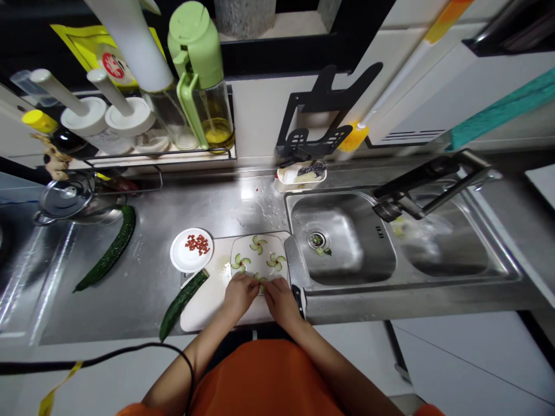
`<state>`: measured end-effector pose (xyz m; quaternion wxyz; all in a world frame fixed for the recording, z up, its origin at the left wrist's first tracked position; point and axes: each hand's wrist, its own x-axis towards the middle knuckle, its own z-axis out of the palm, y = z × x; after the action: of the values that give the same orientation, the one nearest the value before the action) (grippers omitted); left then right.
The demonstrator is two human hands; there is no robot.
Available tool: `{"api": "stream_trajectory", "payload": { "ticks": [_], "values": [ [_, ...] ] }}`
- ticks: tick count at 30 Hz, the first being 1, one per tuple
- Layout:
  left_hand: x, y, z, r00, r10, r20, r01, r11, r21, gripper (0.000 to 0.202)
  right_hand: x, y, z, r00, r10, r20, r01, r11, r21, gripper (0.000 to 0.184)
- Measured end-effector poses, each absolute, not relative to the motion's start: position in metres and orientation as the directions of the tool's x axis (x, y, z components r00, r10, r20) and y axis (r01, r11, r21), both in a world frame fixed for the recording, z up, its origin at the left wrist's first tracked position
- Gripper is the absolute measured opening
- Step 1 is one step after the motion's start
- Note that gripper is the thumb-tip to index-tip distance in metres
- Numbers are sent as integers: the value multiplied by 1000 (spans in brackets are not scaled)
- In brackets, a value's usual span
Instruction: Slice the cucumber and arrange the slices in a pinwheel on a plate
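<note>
The left hand (241, 293) and right hand (281, 297) meet at the front edge of the plate (259, 264), fingers bent, fingertips close together over cucumber slices (262, 281); whether either pinches one cannot be told. The step in hand appears to be arranging slices; the next move calls for light, precise placement. Three pinwheels (259, 244), pale green with dark rims and red centres, occupy the plate's back and sides. The plate rests at the cutting board's (203, 306) back right corner, near the table's (150, 260) front edge.
</note>
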<state>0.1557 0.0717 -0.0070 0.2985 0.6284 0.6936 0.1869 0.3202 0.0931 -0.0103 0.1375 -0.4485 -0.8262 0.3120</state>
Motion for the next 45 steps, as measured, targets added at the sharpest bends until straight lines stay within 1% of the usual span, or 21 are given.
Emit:
{"api": "stream_trajectory", "payload": {
  "ticks": [13,19,27,35,41,45],
  "values": [
    [154,70,-10,-1,986,-166,745,111,658,10,319,93,-13,-554,830,-64,678,405,-614,27],
    [149,69,-11,-54,981,-188,719,168,674,8,318,93,-11,-562,825,-57,671,414,-615,26],
    [150,71,-9,-24,975,-222,740,166,652,15,319,94,-9,-554,831,-43,666,412,-622,26],
    [148,72,-12,31,977,-210,703,128,699,26,319,94,-9,-560,829,-3,649,436,-623,28],
    [147,75,-3,57,973,-222,705,118,699,20,318,93,-9,-573,819,-2,640,446,-626,27],
    [145,80,-2,72,969,-235,697,120,707,19,318,94,-9,-576,818,-7,644,448,-621,28]
  ]
}}
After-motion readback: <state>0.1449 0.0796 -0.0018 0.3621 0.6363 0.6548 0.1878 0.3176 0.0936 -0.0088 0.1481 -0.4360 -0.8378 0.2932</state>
